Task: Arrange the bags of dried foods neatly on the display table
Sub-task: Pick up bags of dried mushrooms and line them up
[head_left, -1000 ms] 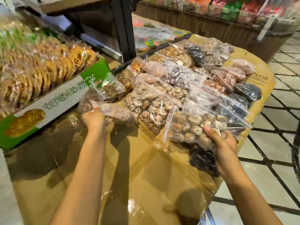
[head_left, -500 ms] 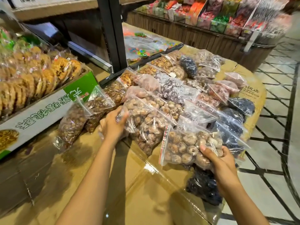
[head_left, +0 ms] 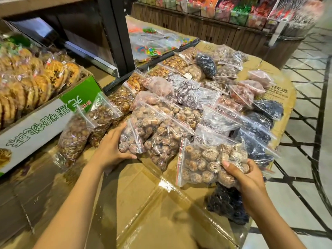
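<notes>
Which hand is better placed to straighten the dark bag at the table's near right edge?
Probably the right hand, despite its mushroom bag: it is just above the dark bag; the left hand grips another bag further left.

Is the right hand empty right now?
No, the right hand grips the mushroom bag at its right end, thumb on top and fingers curled beneath.

The table point(head_left: 134, 203) bears bags of dried foods point(head_left: 194, 94), cookie box point(head_left: 36, 126) at left.

Brown mushroom bag point(head_left: 206, 162) with red zip strip point(head_left: 180, 159), black dried-food bag point(head_left: 206, 65), green-and-white carton point(head_left: 36, 126), tan cardboard point(head_left: 143, 203)
</notes>
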The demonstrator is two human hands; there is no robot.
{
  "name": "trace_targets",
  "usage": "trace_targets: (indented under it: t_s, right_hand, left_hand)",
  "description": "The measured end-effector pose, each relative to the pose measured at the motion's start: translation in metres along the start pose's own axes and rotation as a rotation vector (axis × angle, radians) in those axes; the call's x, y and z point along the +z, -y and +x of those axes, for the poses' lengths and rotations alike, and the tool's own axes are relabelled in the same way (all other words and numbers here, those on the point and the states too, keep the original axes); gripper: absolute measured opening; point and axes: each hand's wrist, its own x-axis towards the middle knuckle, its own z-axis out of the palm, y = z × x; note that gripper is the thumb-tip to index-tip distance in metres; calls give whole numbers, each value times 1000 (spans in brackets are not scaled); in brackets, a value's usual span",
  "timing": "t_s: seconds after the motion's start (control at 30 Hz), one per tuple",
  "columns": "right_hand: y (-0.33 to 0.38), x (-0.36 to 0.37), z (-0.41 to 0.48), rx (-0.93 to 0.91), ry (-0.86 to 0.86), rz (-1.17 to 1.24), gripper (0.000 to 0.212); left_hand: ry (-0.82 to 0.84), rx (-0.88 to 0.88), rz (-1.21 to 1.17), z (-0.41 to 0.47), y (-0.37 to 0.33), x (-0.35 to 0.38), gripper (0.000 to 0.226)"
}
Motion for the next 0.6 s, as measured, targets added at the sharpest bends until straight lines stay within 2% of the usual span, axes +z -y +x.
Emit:
trace_targets:
  t_s: [0.17, 0.27, 0.37, 0.43, 0.5, 0.57, 0.6]
  right_hand:
    - [1, 2, 1, 9, -1, 20, 119]
    - [0, 1, 1, 9, -16, 15, 114]
    - [3, 3, -2, 3, -10, -16, 107]
    - [9, 5, -4, -20, -18, -47, 102]
    - [9, 5, -4, -25, -19, -44, 98]
    - [11, 6, -6, -18, -14, -36, 99]
    - [11, 8, -7, -17, -19, -38, 101]
  left_hand:
    - [-236, -139, -214, 5, -13, 6, 90]
    - [-321, -190, -295, 1, -17, 10, 90]
    - [-529, -268, -477, 2, -28, 8, 89]
    - [-628, -263, -488, 11, -42, 4, 92]
    - [-574, -221, -319, 24, -55, 3, 96]
    - [-429, -245, -145, 32, -56, 4, 102]
    - [-359, -262, -134, 34, -52, 3, 104]
